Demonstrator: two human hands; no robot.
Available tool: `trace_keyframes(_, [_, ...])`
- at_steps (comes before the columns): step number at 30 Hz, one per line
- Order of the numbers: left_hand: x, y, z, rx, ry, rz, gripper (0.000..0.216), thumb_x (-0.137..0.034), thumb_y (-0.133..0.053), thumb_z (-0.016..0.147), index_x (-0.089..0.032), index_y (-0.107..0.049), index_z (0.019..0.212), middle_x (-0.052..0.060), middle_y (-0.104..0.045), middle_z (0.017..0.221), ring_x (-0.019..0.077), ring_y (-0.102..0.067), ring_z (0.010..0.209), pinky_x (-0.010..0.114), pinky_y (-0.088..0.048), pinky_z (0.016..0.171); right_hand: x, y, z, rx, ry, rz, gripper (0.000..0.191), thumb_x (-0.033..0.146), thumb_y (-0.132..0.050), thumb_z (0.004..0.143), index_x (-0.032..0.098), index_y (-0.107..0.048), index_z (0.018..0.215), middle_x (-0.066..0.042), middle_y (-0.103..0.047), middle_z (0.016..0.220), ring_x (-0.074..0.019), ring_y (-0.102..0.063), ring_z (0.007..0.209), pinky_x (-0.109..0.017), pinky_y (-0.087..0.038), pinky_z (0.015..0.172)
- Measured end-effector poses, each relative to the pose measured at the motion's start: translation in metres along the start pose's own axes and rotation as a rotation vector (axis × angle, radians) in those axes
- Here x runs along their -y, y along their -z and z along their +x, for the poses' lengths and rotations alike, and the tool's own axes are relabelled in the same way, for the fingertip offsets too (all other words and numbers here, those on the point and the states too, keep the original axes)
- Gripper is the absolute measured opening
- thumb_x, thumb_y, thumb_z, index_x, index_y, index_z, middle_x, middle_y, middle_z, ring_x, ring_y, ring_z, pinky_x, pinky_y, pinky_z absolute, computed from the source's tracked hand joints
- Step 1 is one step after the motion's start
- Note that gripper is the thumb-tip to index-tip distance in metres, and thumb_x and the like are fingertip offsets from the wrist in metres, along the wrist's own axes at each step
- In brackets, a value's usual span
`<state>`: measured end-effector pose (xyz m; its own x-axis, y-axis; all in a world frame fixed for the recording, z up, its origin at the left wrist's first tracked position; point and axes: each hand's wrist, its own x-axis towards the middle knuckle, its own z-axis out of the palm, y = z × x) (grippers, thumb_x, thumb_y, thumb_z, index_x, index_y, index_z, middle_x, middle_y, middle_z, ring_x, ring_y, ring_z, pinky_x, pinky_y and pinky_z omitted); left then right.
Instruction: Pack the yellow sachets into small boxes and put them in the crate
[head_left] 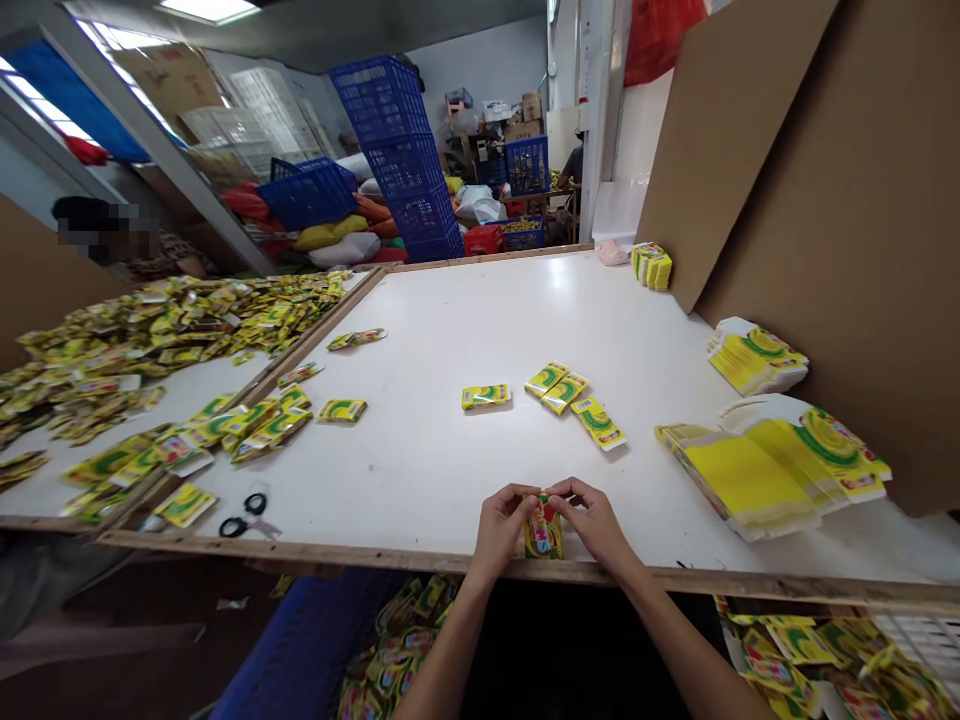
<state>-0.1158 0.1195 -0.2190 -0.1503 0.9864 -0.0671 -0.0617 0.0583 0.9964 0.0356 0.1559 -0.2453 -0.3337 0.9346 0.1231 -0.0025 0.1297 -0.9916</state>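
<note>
A small yellow-green printed carton point(543, 535) lies at the table's front edge, close to my body. My left hand point(501, 522) pinches its upper left corner between thumb and fingers. At the upper right corner, my right hand point(589, 512) grips the same carton in a like pinch. The fingertips of both hands nearly meet over its top end. Beyond them on the white tabletop lie a single yellow carton point(486, 397) and a loose group of several cartons point(556, 388), one of them point(598, 423) turned at an angle.
Stacks of flat yellow cartons point(780, 460) lean at the right by a cardboard sheet point(750, 150). Scissors point(250, 515) lie at front left, near scattered cartons point(266, 425). A large heap of packets point(187, 325) covers the left table. Below are a blue crate point(300, 640) and more packets point(847, 650).
</note>
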Motion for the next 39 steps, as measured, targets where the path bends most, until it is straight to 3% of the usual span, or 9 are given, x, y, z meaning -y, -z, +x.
trace_keyframes(6, [-0.011, 0.013, -0.016, -0.088, -0.080, 0.137, 0.021, -0.032, -0.066, 0.075, -0.017, -0.070, 0.088, 0.006, -0.071, 0.086, 0.0204, -0.064, 0.081, 0.030, -0.051, 0.074, -0.003, 0.008, 0.003, -0.055, 0.053, -0.131, 0.027, 0.041, -0.052, 0.086, 0.021, -0.067, 0.096, -0.006, -0.069, 0.093, -0.0203, -0.062, 0.083, -0.033, -0.050, 0.074])
trace_keyframes(12, [-0.047, 0.092, -0.054, -0.397, -0.150, 0.401, 0.023, -0.038, -0.065, 0.073, -0.019, -0.070, 0.084, 0.005, -0.071, 0.090, 0.0238, -0.064, 0.089, 0.034, -0.051, 0.082, -0.014, 0.045, 0.049, -0.459, 0.008, -0.714, 0.043, 0.029, -0.061, 0.077, 0.019, -0.056, 0.119, -0.014, -0.049, 0.128, -0.0325, -0.041, 0.120, -0.048, -0.035, 0.097])
trace_keyframes(15, [-0.057, 0.132, -0.076, -0.438, -0.087, 0.624, 0.030, -0.045, -0.064, 0.071, -0.020, -0.070, 0.087, 0.006, -0.071, 0.092, 0.0273, -0.064, 0.093, 0.039, -0.049, 0.087, -0.019, 0.060, 0.065, -0.439, -0.070, -0.849, 0.048, 0.019, -0.060, 0.074, 0.019, -0.054, 0.122, -0.015, -0.051, 0.125, -0.0335, -0.042, 0.117, -0.047, -0.034, 0.095])
trace_keyframes(18, [-0.056, 0.145, -0.090, -0.525, -0.125, 0.780, 0.038, -0.049, -0.062, 0.071, -0.022, -0.068, 0.096, 0.006, -0.068, 0.105, 0.0293, -0.060, 0.103, 0.043, -0.043, 0.097, -0.017, 0.061, 0.066, -0.357, -0.038, -0.834, 0.037, 0.016, -0.054, 0.077, 0.019, -0.059, 0.113, -0.012, -0.059, 0.112, -0.0277, -0.050, 0.104, -0.042, -0.037, 0.092])
trace_keyframes(22, [-0.044, 0.110, -0.081, -0.495, -0.197, 0.727, 0.038, -0.042, -0.060, 0.077, -0.022, -0.061, 0.109, 0.008, -0.062, 0.115, 0.0280, -0.056, 0.108, 0.043, -0.042, 0.099, 0.004, 0.043, 0.050, -0.268, 0.097, -0.605, 0.024, 0.026, -0.053, 0.080, 0.021, -0.063, 0.101, -0.007, -0.061, 0.105, -0.0232, -0.053, 0.097, -0.036, -0.042, 0.086])
trace_keyframes(28, [-0.017, 0.022, -0.032, -0.139, -0.253, 0.429, 0.044, -0.027, -0.062, 0.078, -0.022, -0.051, 0.121, 0.009, -0.057, 0.122, 0.0247, -0.052, 0.115, 0.041, -0.038, 0.101, 0.039, 0.001, 0.026, 0.129, 0.114, -0.298, 0.014, 0.031, -0.058, 0.080, 0.021, -0.063, 0.087, -0.002, -0.064, 0.086, -0.0172, -0.058, 0.077, -0.028, -0.045, 0.068])
trace_keyframes(30, [-0.008, 0.007, -0.022, -0.063, -0.215, 0.293, 0.038, -0.027, -0.059, 0.081, -0.023, -0.050, 0.117, 0.007, -0.063, 0.110, 0.0219, -0.059, 0.102, 0.037, -0.045, 0.091, 0.038, -0.007, 0.020, 0.115, 0.080, -0.211, 0.015, 0.032, -0.059, 0.079, 0.021, -0.060, 0.090, -0.001, -0.064, 0.087, -0.0163, -0.058, 0.075, -0.027, -0.045, 0.066])
trace_keyframes(34, [0.005, 0.001, -0.019, -0.035, -0.111, -0.002, 0.040, -0.031, -0.058, 0.084, -0.025, -0.039, 0.118, 0.003, -0.065, 0.093, 0.0168, -0.063, 0.082, 0.027, -0.049, 0.071, 0.018, -0.011, 0.005, -0.061, 0.017, 0.005, 0.028, 0.038, -0.062, 0.078, 0.022, -0.053, 0.099, -0.004, -0.062, 0.098, -0.0176, -0.061, 0.082, -0.029, -0.049, 0.070])
trace_keyframes(39, [0.006, 0.013, -0.017, 0.059, -0.021, -0.064, 0.033, -0.034, -0.064, 0.079, -0.021, -0.049, 0.106, 0.004, -0.064, 0.093, 0.0158, -0.062, 0.077, 0.024, -0.048, 0.064, -0.002, -0.015, -0.003, -0.014, -0.030, 0.107, 0.032, 0.044, -0.061, 0.080, 0.021, -0.059, 0.102, -0.005, -0.066, 0.091, -0.0191, -0.062, 0.081, -0.032, -0.050, 0.075])
